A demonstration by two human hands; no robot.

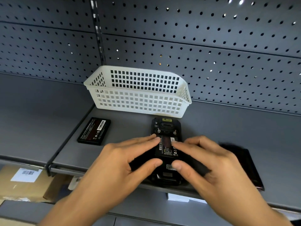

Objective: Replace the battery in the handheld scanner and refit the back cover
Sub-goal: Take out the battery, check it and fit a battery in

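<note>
The black handheld scanner (165, 128) lies face down on the grey shelf, its back uncovered. A black battery (167, 148) with white print sits in its bay. My left hand (123, 160) grips the scanner's left side, fingers resting on the battery's upper left corner, thumb at its lower edge. My right hand (210, 162) holds the right side, with fingertips and thumb pressed on the battery. A second black battery (94, 131) lies loose on the shelf to the left. A flat dark piece (249, 167), probably the back cover, lies to the right, partly hidden by my right hand.
A white perforated plastic basket (138, 101) stands just behind the scanner against the grey pegboard wall (228, 46). The shelf's front edge (68, 171) runs under my wrists. Cardboard boxes with barcode labels (24, 181) sit on the level below, at the left.
</note>
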